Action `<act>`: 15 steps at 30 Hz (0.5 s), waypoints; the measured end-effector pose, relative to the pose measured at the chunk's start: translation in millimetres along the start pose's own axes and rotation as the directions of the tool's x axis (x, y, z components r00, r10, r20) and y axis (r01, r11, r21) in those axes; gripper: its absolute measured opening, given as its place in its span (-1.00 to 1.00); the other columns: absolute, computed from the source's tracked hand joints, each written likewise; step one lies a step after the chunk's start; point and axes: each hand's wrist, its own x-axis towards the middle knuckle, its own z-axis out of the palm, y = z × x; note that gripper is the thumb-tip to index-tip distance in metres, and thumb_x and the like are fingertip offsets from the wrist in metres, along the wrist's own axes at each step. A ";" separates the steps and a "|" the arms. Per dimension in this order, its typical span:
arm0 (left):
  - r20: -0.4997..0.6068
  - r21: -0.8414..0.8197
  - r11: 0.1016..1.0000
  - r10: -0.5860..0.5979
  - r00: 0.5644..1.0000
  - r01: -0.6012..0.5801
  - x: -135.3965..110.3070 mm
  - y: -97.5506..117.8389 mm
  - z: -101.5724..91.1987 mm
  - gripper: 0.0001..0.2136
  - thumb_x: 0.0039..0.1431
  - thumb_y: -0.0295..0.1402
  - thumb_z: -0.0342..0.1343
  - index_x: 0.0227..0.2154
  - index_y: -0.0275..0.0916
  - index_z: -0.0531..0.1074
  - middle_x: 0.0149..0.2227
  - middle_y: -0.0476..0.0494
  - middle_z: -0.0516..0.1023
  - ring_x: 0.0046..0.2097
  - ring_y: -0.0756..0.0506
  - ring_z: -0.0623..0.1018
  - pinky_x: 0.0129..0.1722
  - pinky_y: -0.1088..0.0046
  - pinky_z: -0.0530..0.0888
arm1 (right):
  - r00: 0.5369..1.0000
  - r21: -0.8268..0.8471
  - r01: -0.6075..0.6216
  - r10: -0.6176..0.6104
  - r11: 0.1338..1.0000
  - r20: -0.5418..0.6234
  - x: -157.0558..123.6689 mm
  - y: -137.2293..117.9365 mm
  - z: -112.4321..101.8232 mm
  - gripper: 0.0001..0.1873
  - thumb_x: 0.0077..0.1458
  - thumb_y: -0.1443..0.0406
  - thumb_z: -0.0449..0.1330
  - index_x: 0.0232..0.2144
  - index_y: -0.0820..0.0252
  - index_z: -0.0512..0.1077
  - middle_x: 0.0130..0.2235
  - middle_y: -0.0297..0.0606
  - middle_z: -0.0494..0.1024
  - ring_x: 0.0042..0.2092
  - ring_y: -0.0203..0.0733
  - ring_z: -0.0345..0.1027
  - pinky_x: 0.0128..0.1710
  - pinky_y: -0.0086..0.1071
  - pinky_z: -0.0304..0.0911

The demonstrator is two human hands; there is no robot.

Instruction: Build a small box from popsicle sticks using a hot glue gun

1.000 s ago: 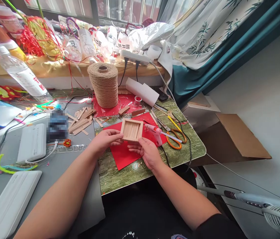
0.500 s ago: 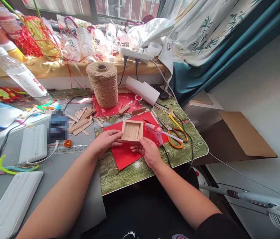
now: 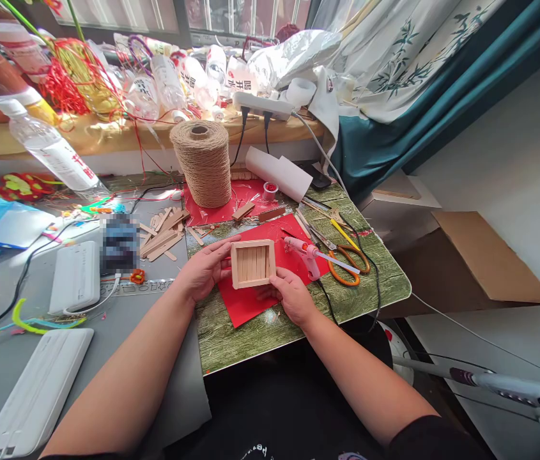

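Head view — curled hands point(image 3: 205, 269) point(image 3: 294, 298) hold a wooden box point(image 3: 253, 264).

The desk point(image 3: 224, 348) is grey at left, green wood-grained at right. Near left lies a long white case point(image 3: 37, 393), beyond it a smaller white block point(image 3: 75, 275), then loose wooden sticks point(image 3: 162, 239); on the right, a red sheet point(image 3: 241, 308) and orange-handled scissors point(image 3: 331, 246).

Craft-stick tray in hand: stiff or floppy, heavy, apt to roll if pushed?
Probably stiff: the craft-stick tray shows a squared frame between left hand and right hand. Likely light: thin slats, open hollow. Straight sides: unlikely to roll.
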 end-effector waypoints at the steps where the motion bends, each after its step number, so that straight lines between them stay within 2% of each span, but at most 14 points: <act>1: -0.007 0.033 0.999 0.018 1.000 -0.018 -0.6 -0.7 0.8 -0.49 0.15 -0.09 0.40 0.12 -0.14 0.58 0.07 -0.27 0.64 -0.09 -0.13 0.66 -0.23 0.42 0.62 | 1.000 0.007 0.016 -0.016 1.000 -0.020 0.3 1.0 0.1 -0.55 0.23 -0.04 0.30 0.04 0.07 0.54 -0.03 -0.17 0.70 -0.17 -0.01 0.64 -0.19 -0.14 0.58; 4: -0.014 0.120 0.990 0.081 0.997 -0.079 -1.4 -5.2 3.1 -0.58 0.09 -0.10 0.44 -0.02 -0.16 0.65 0.01 -0.24 0.65 -0.10 -0.13 0.63 -0.29 0.46 0.60 | 0.991 -0.030 0.080 -0.083 0.996 -0.102 2.8 4.4 0.8 -0.46 0.31 -0.08 0.21 0.23 -0.05 0.43 0.21 -0.22 0.58 0.11 0.04 0.56 0.06 -0.05 0.54; 7: -0.008 0.113 0.989 0.101 0.995 -0.099 -1.0 -9.5 4.7 -0.63 0.01 -0.13 0.49 -0.14 -0.15 0.66 -0.03 -0.18 0.63 -0.10 -0.12 0.61 -0.28 0.46 0.60 | 0.986 -0.098 0.113 -0.124 0.989 -0.113 5.1 7.1 0.1 -0.49 0.34 -0.07 0.19 0.19 -0.02 0.50 0.21 -0.23 0.58 0.29 0.06 0.41 0.30 -0.03 0.34; 15: 0.024 0.109 0.992 0.061 0.998 -0.063 -1.8 -7.3 3.2 -0.60 0.04 -0.12 0.47 -0.09 -0.16 0.64 -0.04 -0.20 0.61 -0.14 -0.09 0.60 -0.25 0.43 0.61 | 0.982 -0.103 0.142 -0.153 0.984 -0.112 3.5 5.7 0.4 -0.47 0.31 -0.08 0.22 0.18 0.02 0.53 0.17 -0.22 0.62 0.24 0.06 0.46 0.34 -0.03 0.28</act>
